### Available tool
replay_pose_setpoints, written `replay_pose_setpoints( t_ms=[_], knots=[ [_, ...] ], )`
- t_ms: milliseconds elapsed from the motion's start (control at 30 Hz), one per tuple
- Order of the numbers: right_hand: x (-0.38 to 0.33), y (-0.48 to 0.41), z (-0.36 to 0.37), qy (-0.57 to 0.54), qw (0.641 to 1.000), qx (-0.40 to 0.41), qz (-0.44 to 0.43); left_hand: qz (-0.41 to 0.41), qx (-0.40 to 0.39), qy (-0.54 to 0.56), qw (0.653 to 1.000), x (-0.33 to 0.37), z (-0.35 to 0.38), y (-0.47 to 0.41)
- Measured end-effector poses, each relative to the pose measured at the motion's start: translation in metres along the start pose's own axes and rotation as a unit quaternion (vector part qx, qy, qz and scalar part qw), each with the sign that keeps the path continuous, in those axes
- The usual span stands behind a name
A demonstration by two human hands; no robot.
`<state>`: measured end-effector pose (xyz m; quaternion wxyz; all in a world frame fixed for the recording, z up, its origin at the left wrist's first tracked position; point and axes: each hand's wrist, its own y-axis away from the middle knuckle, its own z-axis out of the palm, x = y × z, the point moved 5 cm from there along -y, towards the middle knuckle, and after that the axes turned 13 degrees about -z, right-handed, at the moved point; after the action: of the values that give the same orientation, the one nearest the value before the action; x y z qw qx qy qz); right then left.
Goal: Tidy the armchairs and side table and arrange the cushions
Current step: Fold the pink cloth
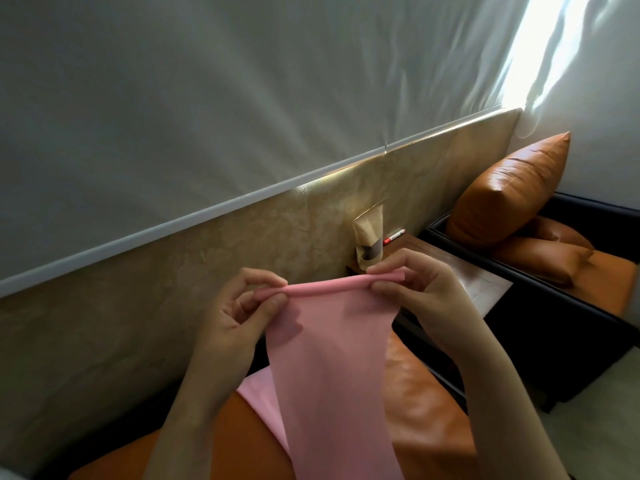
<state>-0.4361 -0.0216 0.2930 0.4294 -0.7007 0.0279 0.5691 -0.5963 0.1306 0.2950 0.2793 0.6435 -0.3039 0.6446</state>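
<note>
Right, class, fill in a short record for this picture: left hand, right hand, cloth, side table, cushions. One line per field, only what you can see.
left hand: pinches the rolled top edge of the pink cloth
right hand: pinches the same edge at its other end
cloth: hangs down onto the orange seat
side table: paper pouch standing, marker pen lying beside it
cushions: big cushion upright, small cushion lying down, both on the far armchair

One head-worn camera is looking forward and down, rolled so the pale grey wall rail (242, 199) is slanting up rightward. It is sitting close over the left hand (239, 313), right hand (426, 289) and pink cloth strip (329, 341).
</note>
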Motion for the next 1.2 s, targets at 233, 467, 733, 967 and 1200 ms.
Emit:
replay_pose_setpoints(
  t_ms=[233,467,733,967,1200],
  knots=[
    [-0.0003,0.0035,-0.0011,-0.047,0.999,0.005,0.011,-0.025,-0.052,0.062,0.996,-0.0014,-0.0011,-0.0002],
    [-0.0004,0.0047,-0.0054,-0.063,0.998,-0.012,0.027,-0.011,-0.013,0.051,0.999,-0.0024,-0.0027,-0.0008],
    [0.0032,0.004,-0.0044,-0.006,0.999,0.012,0.033,0.0,0.042,0.002,0.999,-0.0005,0.0011,0.0015],
    [0.006,0.0059,-0.0077,0.019,0.999,-0.004,0.042,0.023,0.037,-0.063,0.997,0.0025,-0.0006,0.0032],
    [0.0027,0.0064,-0.0036,-0.004,0.999,0.0,0.033,0.02,0.026,-0.003,0.999,0.0009,0.0028,0.0032]
  ],
)
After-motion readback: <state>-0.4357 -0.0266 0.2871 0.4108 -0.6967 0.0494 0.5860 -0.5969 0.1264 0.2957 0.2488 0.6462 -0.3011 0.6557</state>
